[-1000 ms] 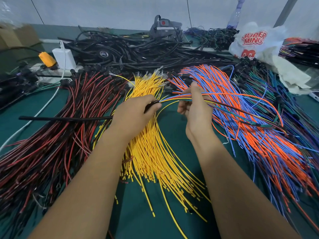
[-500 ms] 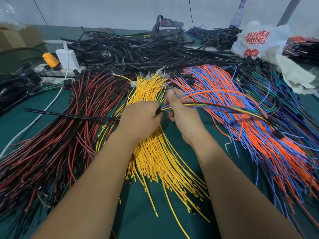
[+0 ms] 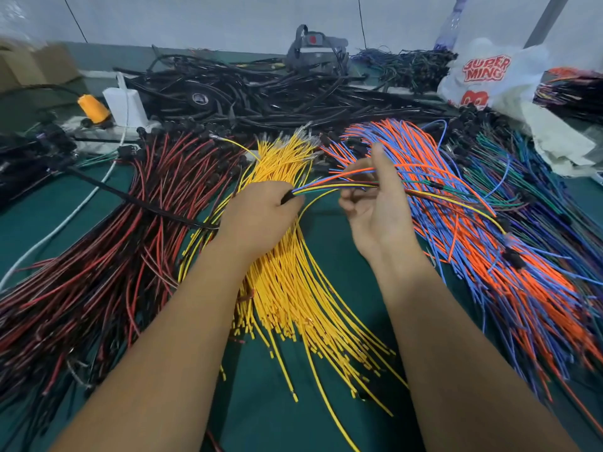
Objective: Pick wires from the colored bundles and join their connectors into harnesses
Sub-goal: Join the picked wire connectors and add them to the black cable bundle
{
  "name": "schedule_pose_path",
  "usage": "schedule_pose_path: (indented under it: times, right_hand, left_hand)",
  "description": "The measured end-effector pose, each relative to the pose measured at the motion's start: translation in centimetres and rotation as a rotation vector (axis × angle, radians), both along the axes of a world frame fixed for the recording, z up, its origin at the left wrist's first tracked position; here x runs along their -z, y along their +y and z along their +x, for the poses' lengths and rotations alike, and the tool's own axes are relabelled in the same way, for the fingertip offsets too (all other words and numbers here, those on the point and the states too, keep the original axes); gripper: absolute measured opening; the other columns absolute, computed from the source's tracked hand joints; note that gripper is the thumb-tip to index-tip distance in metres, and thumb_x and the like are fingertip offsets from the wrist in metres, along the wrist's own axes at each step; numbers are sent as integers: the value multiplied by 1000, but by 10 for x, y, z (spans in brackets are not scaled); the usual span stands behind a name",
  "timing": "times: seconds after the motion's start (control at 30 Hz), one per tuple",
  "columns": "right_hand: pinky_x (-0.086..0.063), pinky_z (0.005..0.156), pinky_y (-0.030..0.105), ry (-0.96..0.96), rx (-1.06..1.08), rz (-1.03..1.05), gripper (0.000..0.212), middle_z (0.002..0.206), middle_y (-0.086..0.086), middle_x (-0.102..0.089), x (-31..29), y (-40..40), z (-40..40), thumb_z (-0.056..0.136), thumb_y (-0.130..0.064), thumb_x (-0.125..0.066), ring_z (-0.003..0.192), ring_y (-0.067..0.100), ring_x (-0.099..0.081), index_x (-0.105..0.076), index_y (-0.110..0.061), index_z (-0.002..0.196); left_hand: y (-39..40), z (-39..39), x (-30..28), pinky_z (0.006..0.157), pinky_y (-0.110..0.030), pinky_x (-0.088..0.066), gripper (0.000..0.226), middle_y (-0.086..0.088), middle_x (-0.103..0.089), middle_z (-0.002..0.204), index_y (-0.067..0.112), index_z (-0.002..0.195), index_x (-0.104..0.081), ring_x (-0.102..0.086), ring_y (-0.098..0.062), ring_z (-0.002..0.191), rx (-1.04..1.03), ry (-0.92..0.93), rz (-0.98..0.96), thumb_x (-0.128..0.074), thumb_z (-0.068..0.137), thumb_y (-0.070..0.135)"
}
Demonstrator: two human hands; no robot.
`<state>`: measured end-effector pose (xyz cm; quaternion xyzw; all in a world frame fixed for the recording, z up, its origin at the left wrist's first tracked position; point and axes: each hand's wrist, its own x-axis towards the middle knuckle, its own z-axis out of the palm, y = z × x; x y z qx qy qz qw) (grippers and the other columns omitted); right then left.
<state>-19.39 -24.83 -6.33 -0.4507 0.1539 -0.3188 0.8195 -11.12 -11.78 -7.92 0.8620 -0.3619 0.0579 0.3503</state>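
The left hand (image 3: 261, 220) grips the black-sleeved end of a thin multicoloured wire harness (image 3: 329, 187) above the fanned bundle of yellow wires (image 3: 293, 288) on the green surface (image 3: 293, 419). The harness wires run rightward across the right hand (image 3: 378, 210), whose grip is loosely spread, index finger raised, over the orange-and-blue wire bundle (image 3: 489, 256).
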Motion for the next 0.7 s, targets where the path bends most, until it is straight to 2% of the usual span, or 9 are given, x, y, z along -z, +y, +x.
schedule_pose_path:
  times: [0.07, 0.17, 0.23, 0.33, 0.43, 0.5, 0.63, 0.7]
  right_hand:
    - [-34, 42, 19, 8, 75, -33, 41, 60, 2, -61, 0, -4, 0, 100, -31, -48, 43, 11, -48, -57, -13, 65]
    - [-39, 42, 21, 23, 195, -297, 33, 60, 2, -65, 2, -4, 0, 101, -22, -45, 43, 13, -52, -54, -12, 71]
    - [-41, 40, 21, 37, 247, -441, 33, 58, 1, -65, 3, -2, -1, 100, -26, -46, 43, 13, -54, -54, -10, 72]
    - [-39, 39, 20, 7, 216, -444, 41, 54, 2, -63, 5, 2, 0, 101, -30, -45, 40, 13, -54, -56, -3, 72]
    - [-39, 41, 21, -35, 95, -357, 41, 56, 3, -61, 6, 9, 3, 104, -28, -40, 43, 14, -52, -53, -9, 70]
    - [-38, 43, 22, -20, 26, -335, 43, 59, 5, -58, 7, 13, 4, 105, -29, -37, 46, 14, -51, -52, -11, 68]
    - [-34, 43, 14, 148, 79, -544, 41, 53, -11, -51, 11, 14, 4, 103, -29, -40, 46, 2, -45, -52, -20, 65]
    - [-31, 41, 11, 166, 71, -559, 37, 49, -12, -47, 11, 15, 5, 101, -27, -43, 45, -1, -42, -49, -22, 65]
  left_hand:
    - [2, 1, 0, 46, -30, -19, 43, 3, -40, 53, 17, 58, -35, -39, -16, 51, -28, -120, 69, -54, 92, 35]
    - [2, 3, 2, 45, -28, -19, 41, 5, -40, 54, 19, 60, -37, -38, -18, 52, -46, -208, 115, -53, 92, 36]
    - [3, 4, 3, 45, -27, -18, 36, 6, -40, 55, 19, 63, -43, -39, -16, 52, -49, -240, 137, -53, 92, 38]
    - [2, 5, 3, 45, -27, -18, 31, 6, -40, 55, 20, 67, -46, -41, -23, 57, -59, -264, 162, -53, 91, 38]
    - [2, 4, 2, 45, -26, -17, 35, 6, -39, 54, 22, 62, -40, -39, -22, 55, -72, -285, 151, -54, 90, 37]
    - [2, 3, 1, 45, -26, -18, 32, 5, -40, 53, 22, 63, -42, -41, -23, 57, -59, -302, 148, -53, 89, 36]
    - [-1, -2, -1, 45, -27, -18, 41, 6, -37, 53, 24, 58, -31, -41, -25, 58, -26, -339, 167, -54, 89, 37]
    - [-3, -5, -2, 45, -28, -15, 37, 7, -33, 52, 23, 62, -33, -39, -25, 58, -19, -364, 177, -54, 89, 36]
